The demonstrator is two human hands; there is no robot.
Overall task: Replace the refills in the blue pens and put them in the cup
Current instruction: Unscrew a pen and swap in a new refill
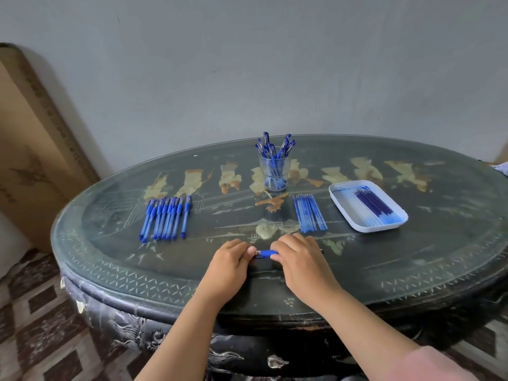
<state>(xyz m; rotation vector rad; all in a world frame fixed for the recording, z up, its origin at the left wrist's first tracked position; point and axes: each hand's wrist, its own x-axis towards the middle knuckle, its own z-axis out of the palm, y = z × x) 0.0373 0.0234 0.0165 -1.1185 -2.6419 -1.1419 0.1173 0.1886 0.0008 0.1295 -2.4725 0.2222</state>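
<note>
A blue pen lies crosswise just above the table's near edge, held at both ends. My left hand pinches its left tip and my right hand grips its right part, hiding most of the barrel. A row of several blue pens lies at the left. A clear cup with several blue pens stands at the back centre. Several blue refills lie in a bunch right of centre. A white tray at the right holds dark blue refills.
The dark oval table has a glass top and painted figures. It stands against a grey wall. A framed board leans on the wall at the left. Patterned floor tiles show at the lower left.
</note>
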